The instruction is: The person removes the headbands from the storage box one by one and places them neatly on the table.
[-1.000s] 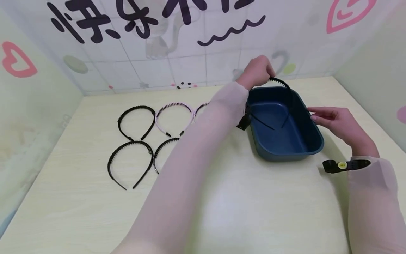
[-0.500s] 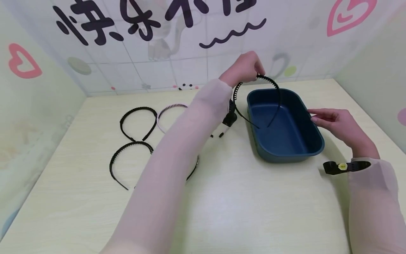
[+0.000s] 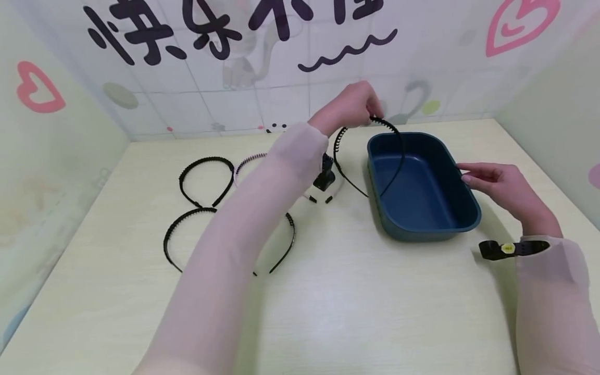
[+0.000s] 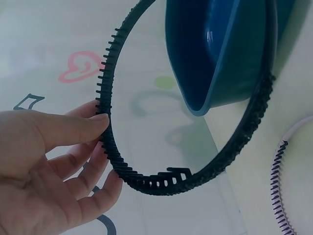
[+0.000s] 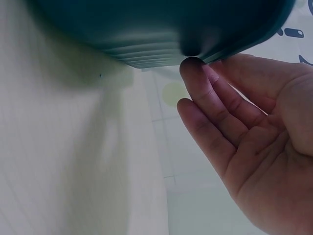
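My left hand [image 3: 353,104] pinches a black toothed headband [image 3: 402,146] by its top, between thumb and fingers. It hangs upright with its two ends low, at the left side of a dark blue bin [image 3: 424,234]. In the left wrist view the comb teeth of the headband [image 4: 230,159] show clearly, and the thumb presses on the band. My right hand [image 3: 508,190] touches the bin's right side with its fingertips. The right wrist view has these fingers [image 5: 208,132] fairly straight, against the outer wall under the rim.
On the left part of the table [image 3: 351,312] lie black headbands [image 3: 206,159] and a pale pink headband [image 3: 248,160], some partly hidden by my left sleeve [image 3: 225,250]. A printed wall [image 3: 272,104] stands behind the table, with side walls left and right.
My left hand has moved left with the headband, from over the bin to the bin's left edge. The right hand and bin hold their place.
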`<state>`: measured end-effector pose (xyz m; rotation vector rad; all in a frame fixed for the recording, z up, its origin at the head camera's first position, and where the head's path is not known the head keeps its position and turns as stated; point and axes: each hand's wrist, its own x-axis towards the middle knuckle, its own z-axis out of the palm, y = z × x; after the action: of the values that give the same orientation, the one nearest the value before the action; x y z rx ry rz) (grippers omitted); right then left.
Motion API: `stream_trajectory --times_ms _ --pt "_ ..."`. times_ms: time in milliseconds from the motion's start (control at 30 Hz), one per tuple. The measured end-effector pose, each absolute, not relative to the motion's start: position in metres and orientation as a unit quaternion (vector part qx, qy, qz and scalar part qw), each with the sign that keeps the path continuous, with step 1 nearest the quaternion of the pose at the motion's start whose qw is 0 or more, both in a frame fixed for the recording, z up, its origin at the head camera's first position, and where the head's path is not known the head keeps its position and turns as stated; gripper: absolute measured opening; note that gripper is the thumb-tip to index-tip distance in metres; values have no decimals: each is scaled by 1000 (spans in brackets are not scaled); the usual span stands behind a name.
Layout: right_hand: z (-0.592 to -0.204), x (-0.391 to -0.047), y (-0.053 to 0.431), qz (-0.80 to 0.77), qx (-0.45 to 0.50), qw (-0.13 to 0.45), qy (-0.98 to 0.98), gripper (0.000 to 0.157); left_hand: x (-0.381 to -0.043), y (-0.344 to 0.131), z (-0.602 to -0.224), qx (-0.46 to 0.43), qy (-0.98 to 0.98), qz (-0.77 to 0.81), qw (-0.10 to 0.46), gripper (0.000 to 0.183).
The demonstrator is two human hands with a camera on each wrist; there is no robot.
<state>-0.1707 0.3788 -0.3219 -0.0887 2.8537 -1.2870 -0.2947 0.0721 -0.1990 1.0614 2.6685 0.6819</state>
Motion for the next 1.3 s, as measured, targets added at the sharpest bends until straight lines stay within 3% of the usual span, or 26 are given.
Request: stream_trajectory --times_ms 567,1300 --pt "-323 -171 379 -417 -28 3 909 46 -282 47 -211 360 905 208 97 39" --pt "-322 -170 379 -424 -24 8 906 46 -261 8 -244 346 895 235 155 34"
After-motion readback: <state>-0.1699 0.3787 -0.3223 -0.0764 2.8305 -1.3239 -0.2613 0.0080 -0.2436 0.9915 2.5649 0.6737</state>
